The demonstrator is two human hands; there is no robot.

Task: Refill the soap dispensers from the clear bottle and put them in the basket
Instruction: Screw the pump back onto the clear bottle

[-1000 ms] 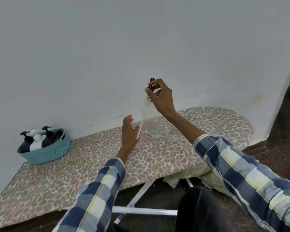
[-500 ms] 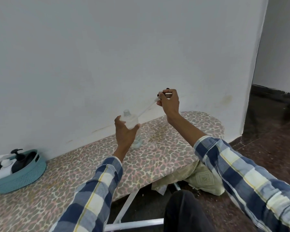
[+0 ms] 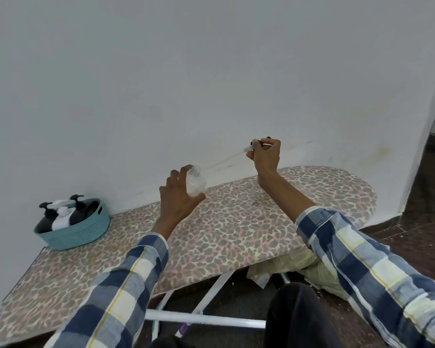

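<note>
pump tube now nearly clear of the small clear plastic dispenser bottle (image 3: pixel 196 185) in the left grip (image 3: pixel 178 197); right grip (image 3: pixel 264 153) pinching the black pump head with its long dip tube (image 3: pixel 251 147); bottle open for refilling.

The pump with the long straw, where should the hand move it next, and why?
Probably draw the pump a little further up and to the right until its straw clears the clear bottle. The right hand pinches the pump head, the straw's tip looks level with the bottle's open neck, and the left hand holds the bottle above the ironing board.
</note>
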